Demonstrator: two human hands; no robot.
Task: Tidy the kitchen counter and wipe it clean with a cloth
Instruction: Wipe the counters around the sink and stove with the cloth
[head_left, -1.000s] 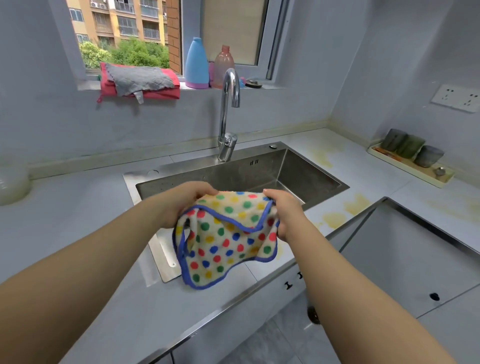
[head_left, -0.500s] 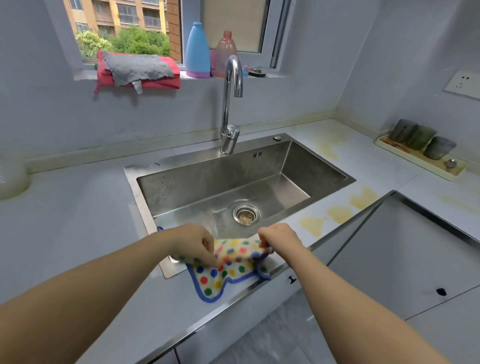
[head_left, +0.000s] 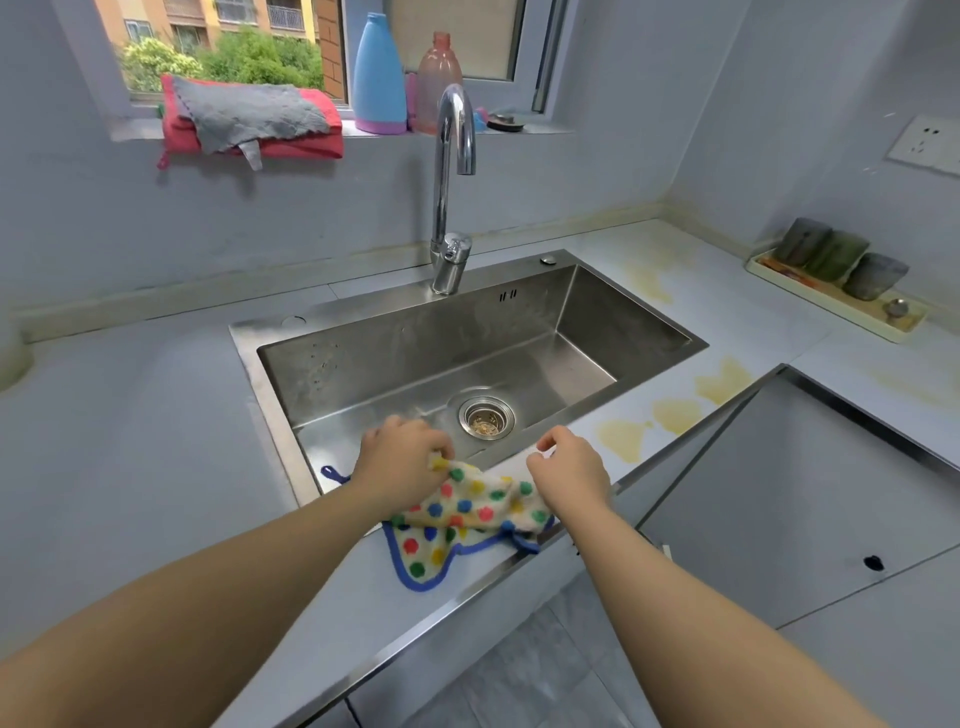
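A pale grey table (head_left: 130, 467) carries a steel sink (head_left: 628, 332) just beyond both hands, with yellow stains (head_left: 670, 415) to the right of the right hand. The polka-dot cloth (head_left: 462, 514), held up in the air a second ago, now lies crumpled on the table's front edge. The left hand (head_left: 400, 467) is closed, pinching the cloth's upper left corner. The right hand (head_left: 571, 470) has let go and hovers just above the cloth, fingers loosely curled, holding nothing.
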